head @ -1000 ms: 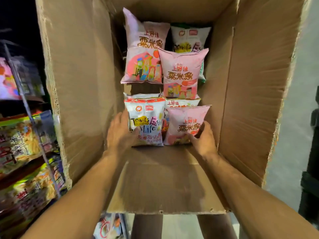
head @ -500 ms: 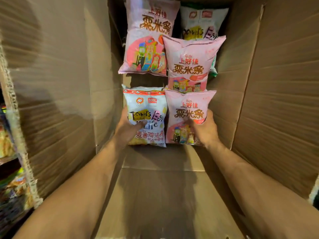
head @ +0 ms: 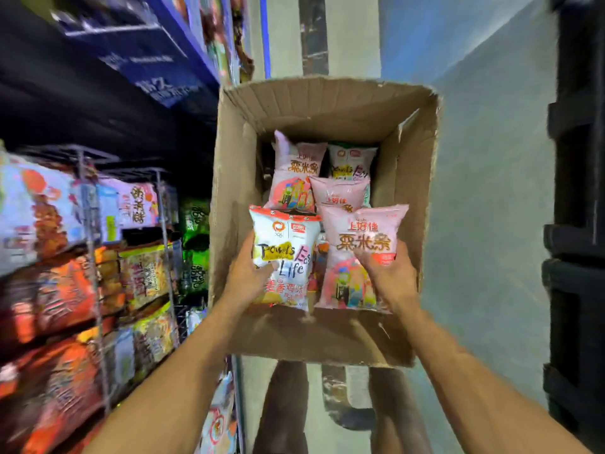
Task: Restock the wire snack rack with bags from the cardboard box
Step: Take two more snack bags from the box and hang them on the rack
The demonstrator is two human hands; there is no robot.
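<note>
Above the open cardboard box (head: 235,178) at the centre of the frame, two snack bags are held side by side, their inner edges close together. The left hand (head: 245,276) grips the white bag (head: 283,253) at its lower left edge, thumb pressed across the front of the printed face. The right hand (head: 391,280) grips the pink bag (head: 360,247) at its lower right, fingers curled over the front. Both bags stand upright with their tops toward the upper part of the frame, and they sit over the near half of the box.

Deeper inside the box, three more bags show: a pink bag at the back left (head: 296,173), a white bag at the back right (head: 352,160), and another pink bag (head: 340,196) just in front of those two, partly hidden behind the held pink one. That makes five bags clearly in view, three pink and two white; a sliver of orange packaging shows between the two held bags, too hidden to tell what it is.

Left of the box stands the wire snack rack (head: 88,244), its shelves packed with orange, yellow, green and pale bags, blurred. Blue shelving (head: 154,57) runs along the upper left. Grey floor (head: 484,224) fills the right side, with a dark object (head: 576,244) at the right edge.
</note>
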